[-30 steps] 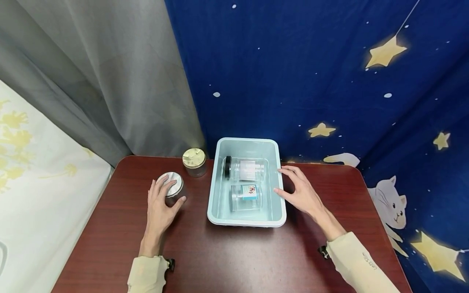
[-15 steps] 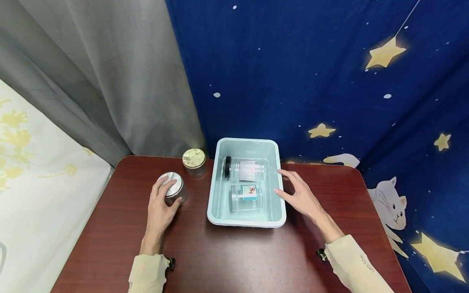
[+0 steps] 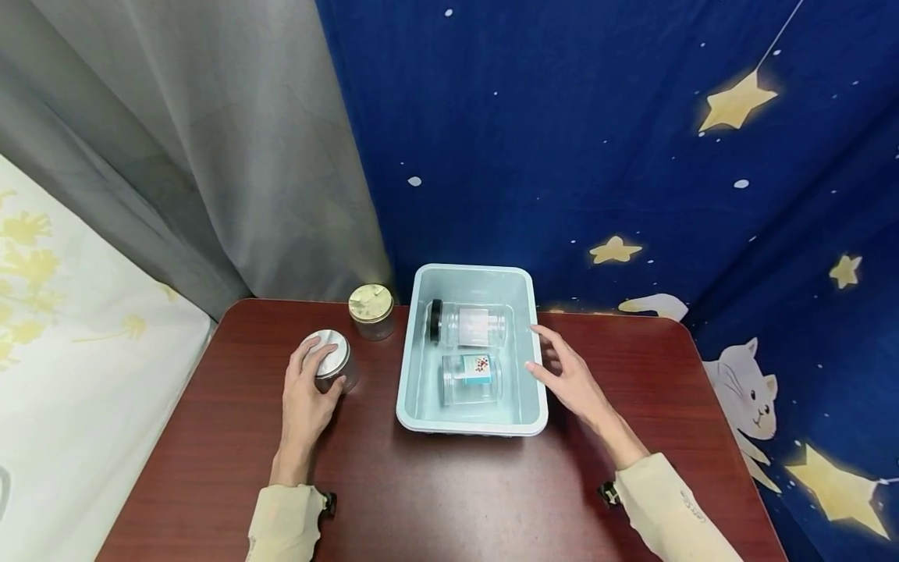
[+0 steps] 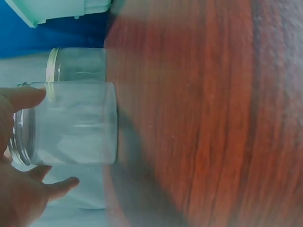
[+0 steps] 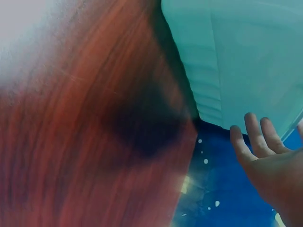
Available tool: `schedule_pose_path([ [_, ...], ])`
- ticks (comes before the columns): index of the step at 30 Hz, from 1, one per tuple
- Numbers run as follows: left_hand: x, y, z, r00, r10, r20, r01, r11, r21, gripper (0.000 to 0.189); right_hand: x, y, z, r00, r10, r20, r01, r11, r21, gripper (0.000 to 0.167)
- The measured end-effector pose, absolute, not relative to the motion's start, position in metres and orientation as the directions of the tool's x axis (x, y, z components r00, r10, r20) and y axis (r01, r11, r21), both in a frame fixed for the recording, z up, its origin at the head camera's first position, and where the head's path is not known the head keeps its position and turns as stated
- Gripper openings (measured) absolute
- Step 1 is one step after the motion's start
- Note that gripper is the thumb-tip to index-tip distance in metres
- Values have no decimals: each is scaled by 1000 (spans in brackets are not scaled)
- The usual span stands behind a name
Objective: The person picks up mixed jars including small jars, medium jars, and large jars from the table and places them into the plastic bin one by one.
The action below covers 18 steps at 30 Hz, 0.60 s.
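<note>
My left hand (image 3: pixel 307 402) is around the top of a clear jar with a silver lid (image 3: pixel 332 361) that stands upright on the table. Its fingers lie over the lid and the thumb meets the near side; in the left wrist view the thumb overlaps the clear jar (image 4: pixel 75 125) close to its lid, while some fingers stick out below. My right hand (image 3: pixel 577 384) is beside the right rim of a light blue tub (image 3: pixel 472 428), fingers spread and loosely bent, holding nothing. Inside the tub lie a black-lidded jar (image 3: pixel 474 325) and a clear jar with a blue label (image 3: pixel 476 380).
A second upright jar with a gold lid (image 3: pixel 371 304) stands behind the silver-lidded one, close to the tub's left side. The brown table (image 3: pixel 449 499) ends at the back against a grey curtain (image 3: pixel 281 156) and a blue starry curtain (image 3: pixel 562 156).
My left thumb and fingers have drawn in slightly on the silver-lidded jar, which stays in place. The right forearm has shifted a little to the left, with the hand still by the tub's rim.
</note>
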<state>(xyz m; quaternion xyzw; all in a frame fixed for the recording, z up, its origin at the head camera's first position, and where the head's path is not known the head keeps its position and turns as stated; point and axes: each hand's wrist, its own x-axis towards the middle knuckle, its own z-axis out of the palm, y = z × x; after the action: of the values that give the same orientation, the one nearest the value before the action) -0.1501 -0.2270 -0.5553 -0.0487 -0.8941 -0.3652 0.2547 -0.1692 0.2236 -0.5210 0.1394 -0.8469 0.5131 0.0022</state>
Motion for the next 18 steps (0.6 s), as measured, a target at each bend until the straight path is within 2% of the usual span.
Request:
schedule_pose_path([
  [8,-152,-228,-560,-853,-103,512,288,724,627,67,-159,212,-503,-956,-239,173,-246,325,-913,58],
  [18,-153,-230,-560,-827,-133,546,319,689,651,61,-156,208,-497,-962,-229,147,-218,323,-921,57],
])
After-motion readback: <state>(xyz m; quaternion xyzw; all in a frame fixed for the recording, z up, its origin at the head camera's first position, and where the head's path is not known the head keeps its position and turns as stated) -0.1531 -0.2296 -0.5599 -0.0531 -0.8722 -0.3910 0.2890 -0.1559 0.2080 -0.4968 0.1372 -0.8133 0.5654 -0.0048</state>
